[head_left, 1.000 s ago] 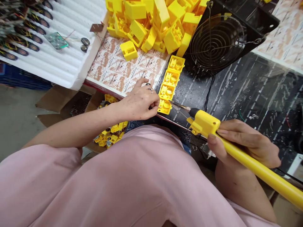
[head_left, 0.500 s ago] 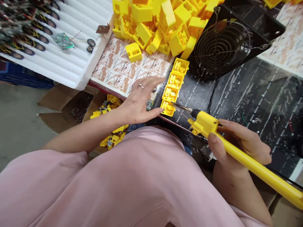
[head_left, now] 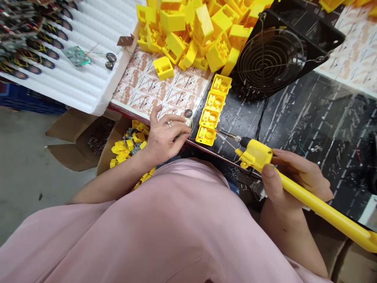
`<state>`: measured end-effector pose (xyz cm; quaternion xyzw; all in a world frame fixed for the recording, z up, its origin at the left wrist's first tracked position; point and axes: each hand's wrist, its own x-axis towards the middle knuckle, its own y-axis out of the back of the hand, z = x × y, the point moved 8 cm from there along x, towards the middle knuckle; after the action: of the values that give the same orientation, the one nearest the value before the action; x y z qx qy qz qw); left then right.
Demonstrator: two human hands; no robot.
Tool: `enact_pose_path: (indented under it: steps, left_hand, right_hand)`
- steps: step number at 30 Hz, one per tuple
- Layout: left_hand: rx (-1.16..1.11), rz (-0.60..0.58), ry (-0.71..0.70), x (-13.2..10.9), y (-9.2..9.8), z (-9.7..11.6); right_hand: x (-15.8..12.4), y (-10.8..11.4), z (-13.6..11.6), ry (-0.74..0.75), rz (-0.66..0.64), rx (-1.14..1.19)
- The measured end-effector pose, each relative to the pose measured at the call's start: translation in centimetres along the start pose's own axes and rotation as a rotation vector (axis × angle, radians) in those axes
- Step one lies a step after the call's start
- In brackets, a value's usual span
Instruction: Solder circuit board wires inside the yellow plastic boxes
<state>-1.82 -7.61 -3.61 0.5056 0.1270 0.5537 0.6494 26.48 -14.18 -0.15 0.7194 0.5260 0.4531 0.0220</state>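
Note:
In my right hand (head_left: 297,177) is a yellow soldering iron (head_left: 256,153) with a solder-feed tube beside its metal tip. The tip is at the right edge of the nearest yellow plastic case (head_left: 206,135), lowest in a row of several open cases with round grilles; I cannot tell if it touches. My left hand (head_left: 167,137), with a ring on it, is closed in a pinch just left of that case. What the fingertips hold is hidden. A small round speaker (head_left: 188,113) lies above them, and thin wires show by the fingertips.
Yellow cases (head_left: 203,31) are heaped at the back, beside a black fan (head_left: 265,59) with a wire guard. A white foam tray (head_left: 97,86) with circuit boards and speakers is at left. Below the table edge, a cardboard box (head_left: 70,133) stands near more yellow parts.
My left hand has drawn back left and its spread fingers have closed into a pinch, uncovering the speaker. The small green board seen beneath it is now hidden. The soldering iron has barely moved.

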Motion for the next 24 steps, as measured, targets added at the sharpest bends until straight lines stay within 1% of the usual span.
enact_pose_path:
  steps: [2, 7, 10, 12, 14, 16, 18, 21, 24]
  left_hand:
    - [-0.015, 0.003, 0.014, 0.6, -0.1, 0.2]
    - [-0.067, -0.101, 0.095, 2.0, -1.4, 0.5]
    - [-0.098, -0.097, 0.089, 2.5, -1.2, 0.6]
    - [-0.027, -0.094, 0.059, 2.6, -0.9, 0.6]
    - [0.1, -0.092, 0.009, 2.7, -0.7, 0.9]
    - [0.209, -0.066, -0.049, 2.9, -0.6, 1.5]
    - [0.266, -0.038, -0.095, 2.9, -0.6, 2.1]
    - [0.326, -0.006, -0.138, 2.9, -0.6, 2.9]
    - [0.404, 0.053, -0.22, 2.7, -0.3, 3.8]
  right_hand:
    - [-0.3, 0.1, 0.5, -0.028, 0.004, -0.009]
    - [-0.5, 0.1, 0.8, -0.015, 0.031, 0.002]
    - [-0.4, 0.0, 0.9, -0.009, 0.026, 0.025]
    - [-0.4, 0.0, 0.9, -0.008, 0.027, 0.036]
    - [-0.4, -0.1, 0.8, 0.002, 0.044, 0.054]
    - [-0.4, -0.2, 0.7, 0.013, 0.077, 0.084]
    - [-0.4, -0.2, 0.6, 0.021, 0.107, 0.113]
    - [-0.6, -0.4, 0.4, 0.042, 0.09, 0.135]
    - [-0.8, -0.3, 0.3, 0.032, 0.07, 0.128]
